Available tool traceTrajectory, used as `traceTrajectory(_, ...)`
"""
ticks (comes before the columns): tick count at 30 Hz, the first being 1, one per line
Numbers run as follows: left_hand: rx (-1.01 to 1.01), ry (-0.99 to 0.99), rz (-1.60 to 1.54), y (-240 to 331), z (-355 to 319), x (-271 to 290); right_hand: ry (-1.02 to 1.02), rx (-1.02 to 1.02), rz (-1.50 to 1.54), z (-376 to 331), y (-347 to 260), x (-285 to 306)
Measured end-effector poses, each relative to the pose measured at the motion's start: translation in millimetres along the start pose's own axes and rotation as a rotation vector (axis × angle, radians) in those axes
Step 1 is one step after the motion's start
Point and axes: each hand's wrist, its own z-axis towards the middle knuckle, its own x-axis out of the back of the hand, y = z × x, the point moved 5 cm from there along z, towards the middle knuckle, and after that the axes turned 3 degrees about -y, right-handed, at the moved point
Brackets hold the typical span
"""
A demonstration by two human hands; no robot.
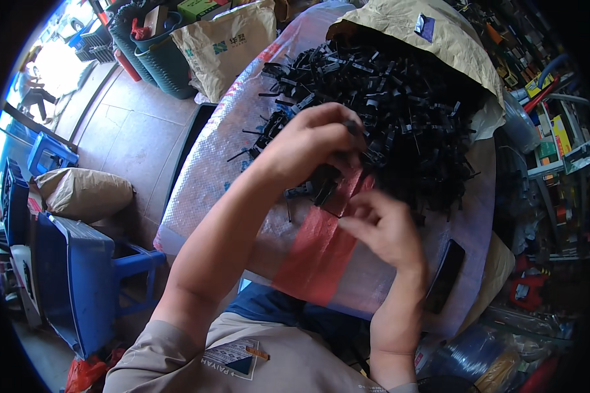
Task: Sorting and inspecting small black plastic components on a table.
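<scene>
A large heap of small black plastic parts (390, 98), several with thin tails, lies on a translucent woven plastic sheet (203, 190) with a red stripe (314, 255). My left hand (314, 141) is over the heap's near edge, its fingers curled round a small black plastic part (353, 128). Just below that hand, more black pieces (324, 190) show over the stripe; whether it holds these too is unclear. Lower and to the right, my right hand (388, 229) has thumb and fingers drawn together beside a thin dark tip. Blur hides what they pinch.
An open brown paper sack (432, 39) adjoins the heap's far side. A dark phone-like slab (446, 275) lies at the sheet's right edge. Blue plastic stools (85, 281) and a stuffed paper sack (85, 194) stand on the left floor. Crowded shelves (557, 150) line the right.
</scene>
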Motion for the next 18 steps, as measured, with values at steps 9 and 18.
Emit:
traceTrajectory(9,0.015,0.151,0.935,23.7,-21.9,-12.4,0.231,0.326,-0.129,-1.1,-28.2,15.6)
traceTrajectory(18,-0.146,-0.014,0.996,15.6,-28.3,-37.0,0.611,0.454,-0.061,-8.0,-27.3,29.9)
